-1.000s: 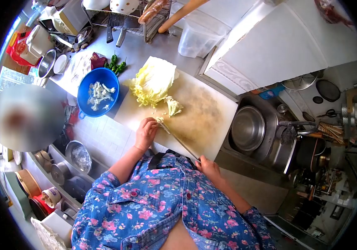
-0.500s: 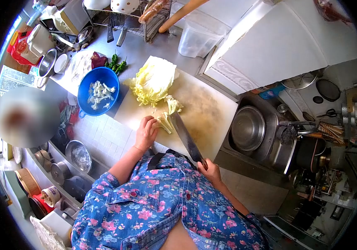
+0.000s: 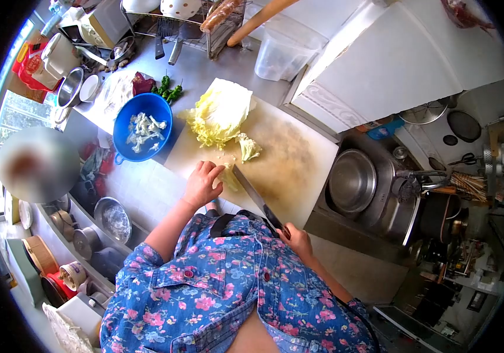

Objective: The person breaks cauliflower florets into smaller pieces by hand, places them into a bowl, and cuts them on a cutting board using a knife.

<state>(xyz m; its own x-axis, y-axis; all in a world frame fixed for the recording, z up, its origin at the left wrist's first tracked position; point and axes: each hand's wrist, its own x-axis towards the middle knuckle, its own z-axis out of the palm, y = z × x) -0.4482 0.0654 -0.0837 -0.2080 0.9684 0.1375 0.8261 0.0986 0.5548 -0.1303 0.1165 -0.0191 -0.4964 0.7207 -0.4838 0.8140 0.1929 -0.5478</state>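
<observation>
The grey counter (image 3: 216, 70) bears a board (image 3: 305, 159), a blue bowl (image 3: 162, 105), green peppers (image 3: 168, 90) and a clear tub (image 3: 281, 56), while on the board lie cabbage (image 3: 222, 109) and cauliflower (image 3: 248, 147) (with small crumbs (image 3: 220, 157) close by).

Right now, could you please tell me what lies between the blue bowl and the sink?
The cutting board, with the cabbage and a cauliflower piece on it, as the head view shows.

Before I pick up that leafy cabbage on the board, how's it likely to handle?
The cabbage probably flops at its thin, frilly yellow edges, while the broad pale part should feel stiffer. Lying flattish on the cutting board, it seems unlikely to roll.
</observation>
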